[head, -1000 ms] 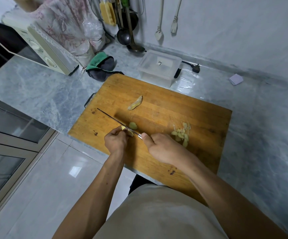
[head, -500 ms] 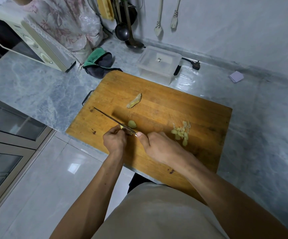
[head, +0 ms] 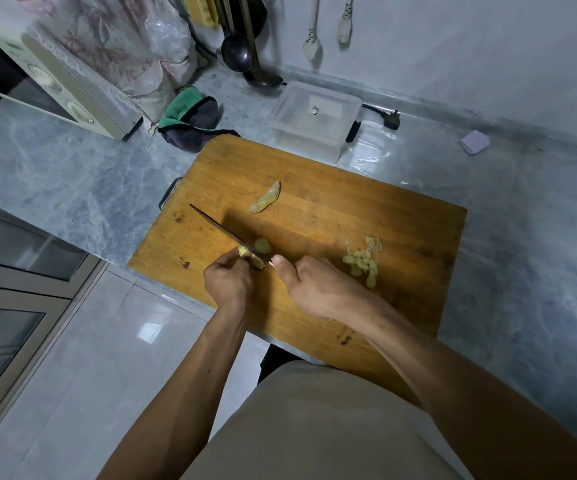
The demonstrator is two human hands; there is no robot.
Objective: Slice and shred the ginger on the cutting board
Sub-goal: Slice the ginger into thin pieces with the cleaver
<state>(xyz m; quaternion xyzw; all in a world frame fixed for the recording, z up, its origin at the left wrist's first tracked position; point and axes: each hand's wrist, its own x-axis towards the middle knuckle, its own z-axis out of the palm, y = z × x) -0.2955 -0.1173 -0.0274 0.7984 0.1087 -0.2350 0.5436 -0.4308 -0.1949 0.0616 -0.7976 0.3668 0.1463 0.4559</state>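
Left hand (head: 227,279), centre frame: fingers curled, pinning a ginger stub (head: 249,258) to the cutting board (head: 314,216). Right hand (head: 318,285): wrapped on the knife (head: 221,229), blade at the stub. One fresh slice (head: 263,244) beside the blade; slice pile (head: 363,259) at right; uncut piece (head: 266,201) above. Slicing appears midway, no shreds evident. Clear lidded container (head: 314,119), upper centre: contents indiscernible.

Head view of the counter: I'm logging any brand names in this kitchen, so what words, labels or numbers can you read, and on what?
None can be read.
Clear plastic box: a small dark mark on its lid, too small to read.
Microwave: two dials, any markings too blurred to read.
Small pale card on the counter: no print visible.
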